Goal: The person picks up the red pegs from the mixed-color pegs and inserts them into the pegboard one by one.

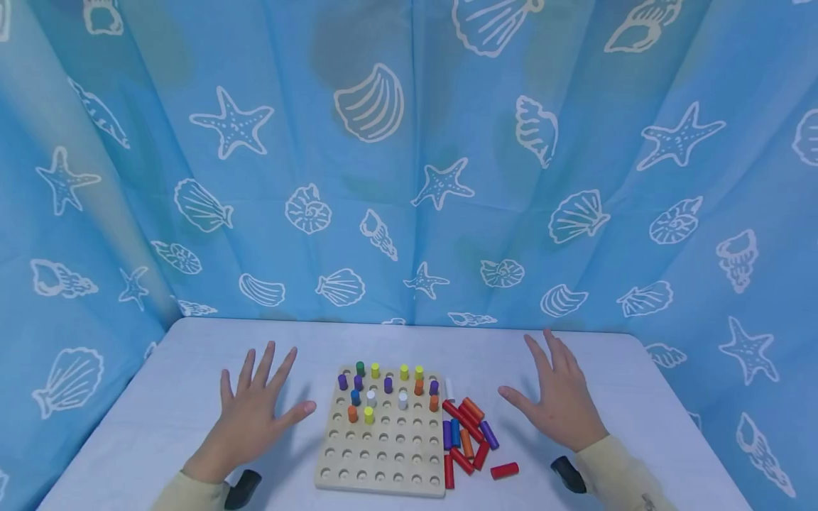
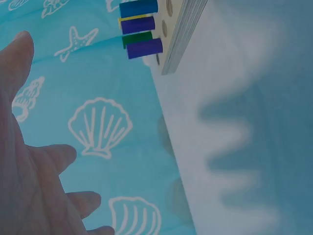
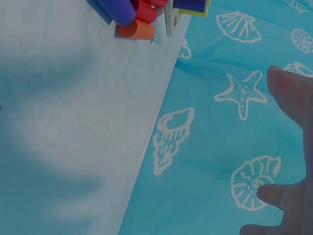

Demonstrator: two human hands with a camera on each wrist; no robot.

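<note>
A wooden pegboard (image 1: pixel 382 454) with rows of round holes lies between the two hands. Colored pegs, among them a blue peg (image 1: pixel 355 397) and a yellow peg (image 1: pixel 368 416), stand in holes in its far rows; the near rows have bare holes. To the left of the board, my left hand (image 1: pixel 255 411) is held with fingers spread, touching nothing. On the other side, beyond a pile of loose pegs, my right hand (image 1: pixel 562 404) is likewise spread and holds nothing. In the left wrist view, purple pegs (image 2: pixel 144 48) jut from the board's edge.
Loose pegs in red, orange, purple and blue lie against the board's right side, with a white peg (image 1: pixel 449 389) behind them. One red peg (image 1: pixel 505 470) lies apart, nearer the right hand. A blue shell-print curtain (image 1: pixel 409 234) hangs behind the white table (image 1: pixel 211 355).
</note>
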